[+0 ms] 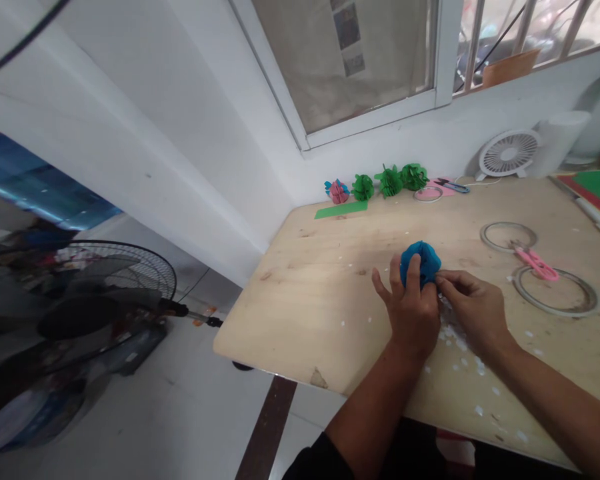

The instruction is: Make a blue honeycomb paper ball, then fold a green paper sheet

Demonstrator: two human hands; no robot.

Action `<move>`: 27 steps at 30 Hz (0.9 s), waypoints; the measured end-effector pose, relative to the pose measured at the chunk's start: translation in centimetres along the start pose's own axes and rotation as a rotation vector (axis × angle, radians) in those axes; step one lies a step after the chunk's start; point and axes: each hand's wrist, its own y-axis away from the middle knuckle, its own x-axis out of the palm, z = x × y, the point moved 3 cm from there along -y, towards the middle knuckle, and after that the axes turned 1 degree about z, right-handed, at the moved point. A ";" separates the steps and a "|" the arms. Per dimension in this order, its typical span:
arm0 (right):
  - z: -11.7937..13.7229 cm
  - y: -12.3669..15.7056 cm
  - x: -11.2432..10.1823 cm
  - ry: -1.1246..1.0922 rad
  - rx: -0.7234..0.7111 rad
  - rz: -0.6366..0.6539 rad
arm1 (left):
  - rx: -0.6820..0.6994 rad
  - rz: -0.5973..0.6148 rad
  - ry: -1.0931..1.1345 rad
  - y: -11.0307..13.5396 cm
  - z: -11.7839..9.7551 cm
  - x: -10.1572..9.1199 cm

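Observation:
A blue paper ball (431,261) with folded layers is held just above the wooden table (300,287). My left hand (414,307) is closed round it, its fingers over the front and left side. Pressed to the ball's lower right edge are the pinched thumb and fingertips of my right hand (473,303). Whether a small piece lies in that pinch I cannot make out. Small white paper scraps (463,343) are scattered below and around my right hand.
Pink-handled scissors (537,263) lie by two tape rings (555,291) on the right. Along the wall stand green paper balls (390,181), a pink and blue one (338,191), a green strip (341,210), snips (453,186) and a small white fan (510,153). A black fan (105,300) stands left.

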 end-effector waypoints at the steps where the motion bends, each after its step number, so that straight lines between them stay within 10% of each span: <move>1: 0.1 0.0 0.0 0.012 -0.001 -0.002 | -0.005 0.006 0.011 0.0 0.0 0.0; 27: -0.4 0.3 0.3 -0.041 0.078 0.014 | -0.058 0.105 0.060 0.0 0.3 0.7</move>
